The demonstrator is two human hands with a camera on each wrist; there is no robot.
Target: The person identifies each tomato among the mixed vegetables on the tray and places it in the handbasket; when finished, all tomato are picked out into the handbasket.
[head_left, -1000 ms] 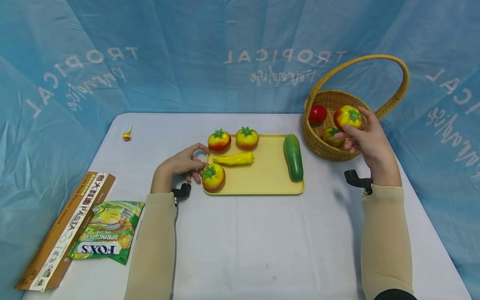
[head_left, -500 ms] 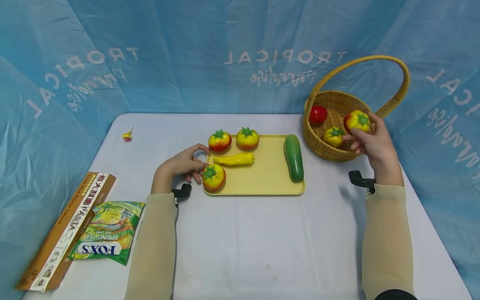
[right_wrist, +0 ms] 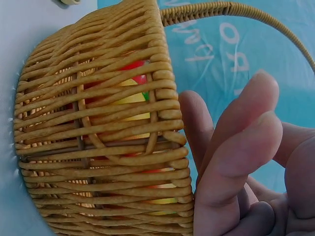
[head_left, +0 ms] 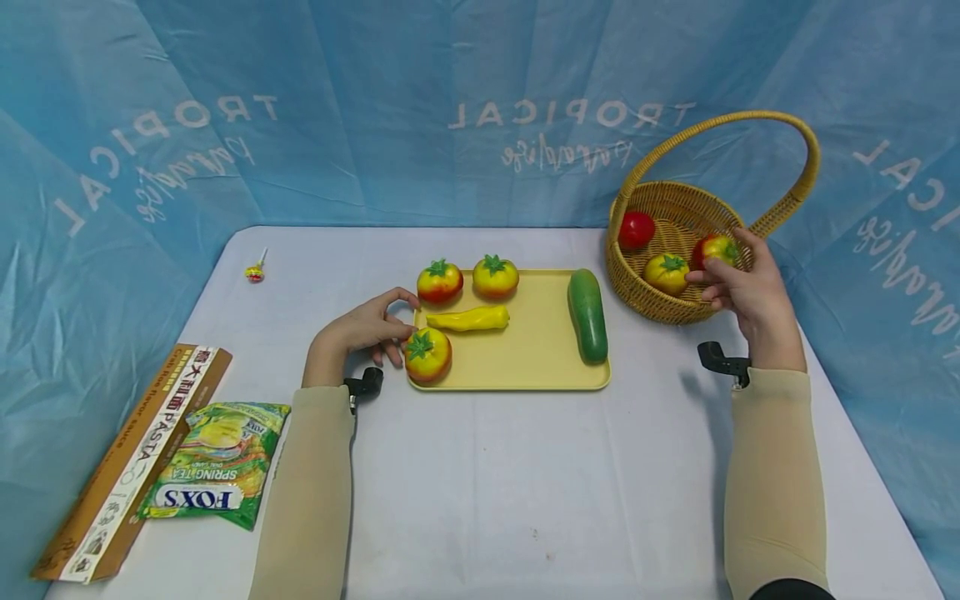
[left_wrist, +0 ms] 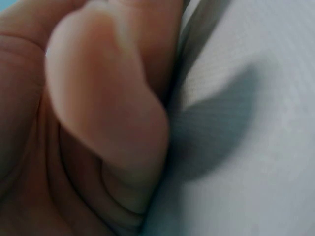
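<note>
My left hand (head_left: 363, 327) rests at the left edge of the yellow tray (head_left: 517, 379), its fingers loosely bent beside a red-yellow fruit (head_left: 428, 356). Two similar fruits and a yellow pepper (head_left: 468, 318) lie on the tray, with a green cucumber (head_left: 587, 317) at its right end. Over the near right rim of the wicker basket (head_left: 660, 310) is my right hand (head_left: 753, 287), fingers apart and holding nothing. Just beyond its fingertips a red-yellow fruit (head_left: 712, 250) sits inside, alongside a yellow fruit (head_left: 666, 273) and a red one (head_left: 636, 229). The right wrist view shows the basket's side (right_wrist: 98, 123).
On the left of the table lie a brown pasta box (head_left: 138, 458) and a green snack bag (head_left: 217, 458). A small lollipop (head_left: 255, 271) is at the far left. The basket's tall handle (head_left: 757, 114) arches above it, near the blue backdrop.
The right hand has shifted slightly right and let go of the red-yellow fruit, which now sits lower in the basket. The left hand has stayed in place.
</note>
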